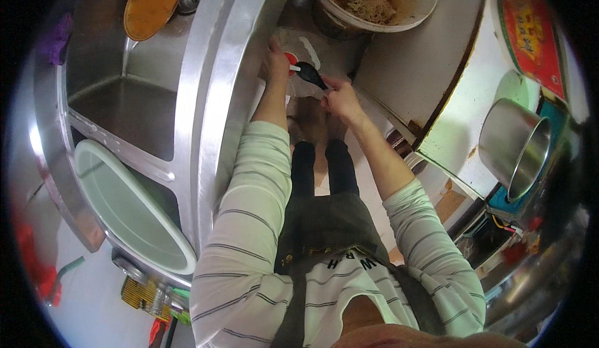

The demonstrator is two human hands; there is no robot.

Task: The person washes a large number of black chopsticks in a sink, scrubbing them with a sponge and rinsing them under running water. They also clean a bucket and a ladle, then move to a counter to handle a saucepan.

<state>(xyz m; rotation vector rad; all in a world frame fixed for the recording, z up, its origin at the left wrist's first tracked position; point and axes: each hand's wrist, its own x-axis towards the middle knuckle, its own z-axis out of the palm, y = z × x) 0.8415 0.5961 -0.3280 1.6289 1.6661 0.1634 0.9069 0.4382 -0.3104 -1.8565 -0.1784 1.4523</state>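
Note:
My right hand (339, 97) is closed on the handle of a black spoon-like utensil (309, 73), low in front of me between the steel sink and a cabinet. The utensil's broad end lies beside a small red round item (291, 58) with a white strip across it. At that item's left is my left hand (277, 62), close against the sink's front; what its fingers grip is partly hidden. A white curved handle (310, 52) shows just beyond the utensil, on a pale surface.
A white bucket (421, 13) with food scraps stands ahead. On the left are a steel sink (121, 114), an orange oval item (152, 6) and a pale oval basin (135, 207). A steel pot (510, 142) rests on its side at the right, near a white cabinet top (449, 133).

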